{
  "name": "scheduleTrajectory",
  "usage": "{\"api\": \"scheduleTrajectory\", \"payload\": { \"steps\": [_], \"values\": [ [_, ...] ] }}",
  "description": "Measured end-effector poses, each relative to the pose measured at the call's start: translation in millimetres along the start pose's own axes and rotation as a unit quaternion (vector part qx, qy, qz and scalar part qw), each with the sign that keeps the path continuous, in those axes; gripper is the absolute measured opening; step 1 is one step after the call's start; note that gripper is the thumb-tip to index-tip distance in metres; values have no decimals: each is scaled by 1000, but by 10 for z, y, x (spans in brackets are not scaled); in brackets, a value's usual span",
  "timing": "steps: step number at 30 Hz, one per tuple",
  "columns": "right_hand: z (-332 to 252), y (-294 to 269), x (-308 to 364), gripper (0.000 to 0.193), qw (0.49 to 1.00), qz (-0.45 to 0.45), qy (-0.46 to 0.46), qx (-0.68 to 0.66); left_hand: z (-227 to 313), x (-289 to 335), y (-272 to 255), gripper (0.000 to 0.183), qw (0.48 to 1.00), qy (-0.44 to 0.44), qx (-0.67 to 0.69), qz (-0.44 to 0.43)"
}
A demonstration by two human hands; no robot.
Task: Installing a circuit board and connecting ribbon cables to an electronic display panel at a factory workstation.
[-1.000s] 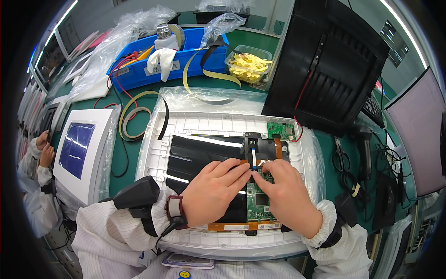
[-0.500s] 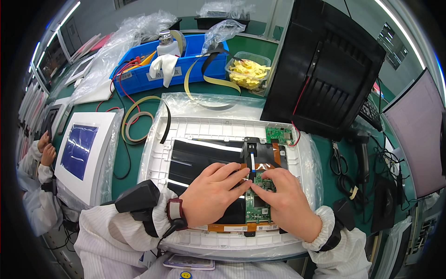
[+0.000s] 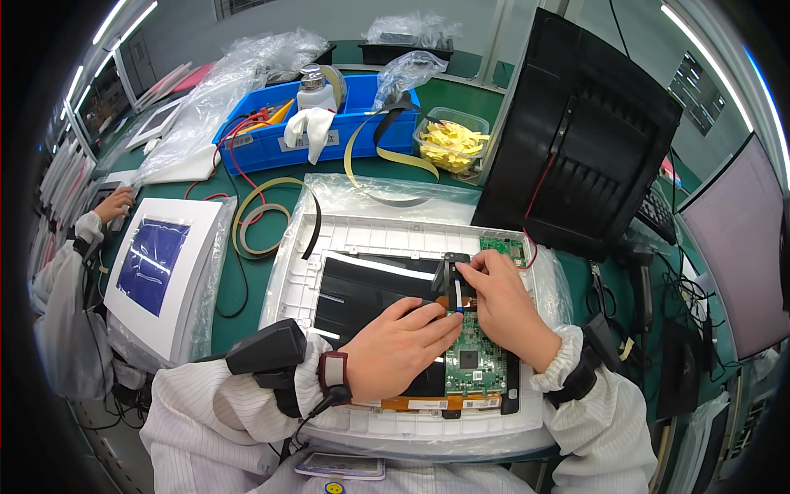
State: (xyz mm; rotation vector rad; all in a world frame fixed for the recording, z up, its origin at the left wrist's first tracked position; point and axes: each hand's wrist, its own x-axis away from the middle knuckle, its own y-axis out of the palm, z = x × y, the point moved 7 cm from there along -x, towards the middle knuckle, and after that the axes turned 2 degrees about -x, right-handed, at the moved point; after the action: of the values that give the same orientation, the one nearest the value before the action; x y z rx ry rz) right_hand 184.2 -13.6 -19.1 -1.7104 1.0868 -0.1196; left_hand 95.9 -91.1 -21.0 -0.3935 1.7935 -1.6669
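Observation:
My left hand lies palm down with its fingers stretched out, the tips near a thin flat cable with a blue end. Farther up, my right hand has its thumb and bent index finger close together at a black bracket; whatever is between them is hidden. Both hands are over a white plastic housing holding a glossy black panel. A green circuit board sits between my hands, with an orange flex strip along its near edge. A smaller green board is partly behind my right hand.
A blue bin holds a bottle and red leads. Beside it stands a tub of yellow pieces. A tape roll, a white-framed panel, a large black cover, scissors and a scanner surround the housing. Another person's hand is far left.
My right hand has moved up from the flat cable's lower end to the black bracket. My left hand stays by the cable. The other person's hands have drawn apart. The whole view has shifted slightly.

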Motion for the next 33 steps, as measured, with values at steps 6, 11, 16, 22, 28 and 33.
{"api": "scheduleTrajectory", "payload": {
  "steps": [6,11,16,22,28,33],
  "values": [
    [23,33,3,34,1000,-7,5,9,36,20,-31,39,999,14,-29,2],
    [37,50,7,34,1000,-5,-6,22,34,-5,-22,41,999,5,-31,-26],
    [14,11,-6,33,1000,7,-20,20,22,-21,-65,40,999,-1,-19,-40],
    [73,83,6,31,1000,-6,-2,28,-149,-110,-65,36,997,34,52,-41],
    [51,-79,47,24,997,52,28,-51,-1196,-562,-534,15,980,-97,45,167],
    [85,-71,49,21,992,72,57,-89,-2181,-674,-665,16,932,-245,-87,252]
  ]
}}
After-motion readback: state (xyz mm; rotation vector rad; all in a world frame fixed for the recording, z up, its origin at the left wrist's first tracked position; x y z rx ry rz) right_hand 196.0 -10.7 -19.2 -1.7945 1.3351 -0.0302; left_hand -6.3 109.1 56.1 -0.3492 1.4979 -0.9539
